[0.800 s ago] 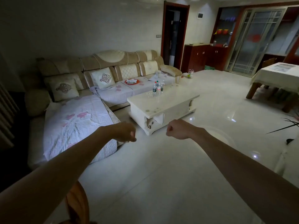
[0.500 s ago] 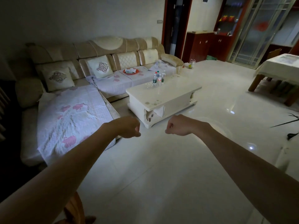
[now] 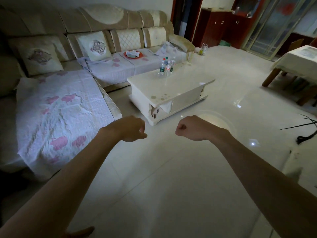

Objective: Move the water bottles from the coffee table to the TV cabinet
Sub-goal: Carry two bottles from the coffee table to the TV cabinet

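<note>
Several clear water bottles [image 3: 166, 66] with green and red labels stand upright in a tight group at the far end of the white coffee table [image 3: 173, 88]. My left hand [image 3: 130, 128] and my right hand [image 3: 191, 128] hover over the floor in front of the table's near corner, well short of the bottles. Both are curled into loose fists and hold nothing. The TV cabinet is not in view.
A beige L-shaped sofa [image 3: 72, 69] with a flowered cover runs along the left and behind the table; a red tray [image 3: 133, 54] lies on its seat. A cloth-covered dining table [image 3: 298, 62] stands at the right. Glossy white floor [image 3: 171, 177] lies between me and the coffee table.
The view has tilted down and come closer to the coffee table. Both fists keep the same pose in front of me.
</note>
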`<state>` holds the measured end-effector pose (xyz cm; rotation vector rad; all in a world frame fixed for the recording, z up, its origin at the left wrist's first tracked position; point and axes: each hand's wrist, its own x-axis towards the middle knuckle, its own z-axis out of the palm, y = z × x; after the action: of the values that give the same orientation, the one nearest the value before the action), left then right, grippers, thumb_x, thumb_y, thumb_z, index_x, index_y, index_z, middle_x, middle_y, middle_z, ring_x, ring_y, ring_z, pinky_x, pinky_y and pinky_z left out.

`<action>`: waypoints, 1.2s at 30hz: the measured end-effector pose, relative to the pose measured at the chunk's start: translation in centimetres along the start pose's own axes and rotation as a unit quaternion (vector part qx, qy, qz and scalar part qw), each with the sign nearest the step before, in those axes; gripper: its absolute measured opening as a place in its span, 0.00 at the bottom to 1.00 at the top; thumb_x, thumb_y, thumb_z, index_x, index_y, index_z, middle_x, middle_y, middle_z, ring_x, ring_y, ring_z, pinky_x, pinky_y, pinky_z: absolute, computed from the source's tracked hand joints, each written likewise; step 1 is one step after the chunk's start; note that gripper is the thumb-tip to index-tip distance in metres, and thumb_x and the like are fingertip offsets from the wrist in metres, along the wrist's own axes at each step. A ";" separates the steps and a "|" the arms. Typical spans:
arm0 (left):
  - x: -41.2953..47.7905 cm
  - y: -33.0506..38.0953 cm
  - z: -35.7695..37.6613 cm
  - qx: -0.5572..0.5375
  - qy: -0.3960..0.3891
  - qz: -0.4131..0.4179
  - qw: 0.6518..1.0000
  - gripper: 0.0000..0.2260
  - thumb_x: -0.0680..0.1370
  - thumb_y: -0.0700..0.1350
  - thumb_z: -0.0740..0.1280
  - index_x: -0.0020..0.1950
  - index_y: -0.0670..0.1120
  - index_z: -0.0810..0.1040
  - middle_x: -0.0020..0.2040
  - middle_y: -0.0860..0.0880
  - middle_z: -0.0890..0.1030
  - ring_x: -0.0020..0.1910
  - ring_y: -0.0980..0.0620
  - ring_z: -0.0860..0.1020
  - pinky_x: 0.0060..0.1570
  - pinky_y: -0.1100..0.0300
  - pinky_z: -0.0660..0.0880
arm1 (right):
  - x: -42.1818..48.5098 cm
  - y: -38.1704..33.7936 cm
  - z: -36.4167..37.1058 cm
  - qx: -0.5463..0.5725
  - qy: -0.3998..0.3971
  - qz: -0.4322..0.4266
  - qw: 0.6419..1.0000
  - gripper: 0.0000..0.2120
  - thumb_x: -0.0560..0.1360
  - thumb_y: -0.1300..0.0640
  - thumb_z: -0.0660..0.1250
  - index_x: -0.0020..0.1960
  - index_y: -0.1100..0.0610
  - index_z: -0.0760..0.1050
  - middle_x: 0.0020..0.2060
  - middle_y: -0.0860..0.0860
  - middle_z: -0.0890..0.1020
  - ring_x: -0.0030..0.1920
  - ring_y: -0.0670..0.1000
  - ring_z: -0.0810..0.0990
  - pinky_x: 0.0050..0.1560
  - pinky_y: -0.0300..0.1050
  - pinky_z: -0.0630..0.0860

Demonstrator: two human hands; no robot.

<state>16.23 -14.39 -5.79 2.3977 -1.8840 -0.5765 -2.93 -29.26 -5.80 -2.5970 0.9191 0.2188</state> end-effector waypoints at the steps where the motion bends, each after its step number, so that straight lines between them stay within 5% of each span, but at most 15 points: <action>1: 0.7 -0.3 -0.1 0.003 -0.004 -0.001 1.000 0.12 0.78 0.54 0.64 0.55 0.48 0.77 0.54 0.49 0.79 0.47 0.53 0.73 0.49 0.59 0.70 | 0.6 0.2 -0.1 0.003 -0.003 -0.001 1.000 0.12 0.76 0.49 0.64 0.47 0.57 0.82 0.41 0.48 0.82 0.42 0.49 0.79 0.40 0.43 0.73; 5: 3.8 -0.8 -0.8 0.000 -0.021 -0.004 1.000 0.12 0.78 0.54 0.64 0.54 0.48 0.77 0.55 0.50 0.79 0.48 0.53 0.72 0.49 0.59 0.69 | 3.6 1.7 -0.6 0.016 -0.002 -0.005 1.000 0.11 0.76 0.50 0.65 0.50 0.54 0.81 0.42 0.46 0.80 0.42 0.46 0.76 0.39 0.39 0.68; 11: 9.4 -0.4 -1.7 -0.006 -0.036 -0.022 0.999 0.12 0.78 0.54 0.64 0.55 0.49 0.77 0.48 0.53 0.74 0.47 0.54 0.72 0.48 0.60 0.66 | 9.0 5.9 -2.1 0.012 -0.013 -0.013 1.000 0.13 0.76 0.49 0.65 0.49 0.57 0.81 0.43 0.51 0.84 0.45 0.51 0.81 0.50 0.48 0.78; 19: 19.4 2.0 -5.3 0.015 -0.038 -0.073 0.997 0.14 0.78 0.53 0.64 0.56 0.46 0.78 0.55 0.47 0.79 0.50 0.51 0.73 0.48 0.61 0.66 | 16.7 13.3 -6.7 0.042 0.014 -0.042 0.998 0.13 0.76 0.50 0.65 0.49 0.58 0.80 0.46 0.53 0.84 0.49 0.53 0.80 0.54 0.51 0.77; 24: 24.0 3.4 -7.2 0.006 -0.016 -0.089 0.996 0.14 0.78 0.53 0.63 0.58 0.45 0.78 0.56 0.46 0.79 0.56 0.48 0.75 0.52 0.59 0.68 | 21.1 17.1 -9.3 0.041 0.008 -0.057 0.997 0.16 0.76 0.49 0.64 0.48 0.62 0.81 0.44 0.59 0.84 0.46 0.57 0.82 0.51 0.52 0.78; 36: 31.0 -3.5 -9.5 -0.038 0.035 -0.119 0.992 0.12 0.77 0.53 0.65 0.53 0.47 0.78 0.47 0.51 0.78 0.48 0.52 0.75 0.51 0.55 0.74 | 33.0 16.8 -11.2 0.041 -0.019 -0.096 0.994 0.15 0.75 0.49 0.64 0.45 0.62 0.79 0.40 0.56 0.83 0.43 0.55 0.81 0.47 0.49 0.77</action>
<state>28.44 -44.64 -6.04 2.5734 -1.5320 -0.5570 12.24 -64.67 -9.30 -2.5742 0.6471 0.1748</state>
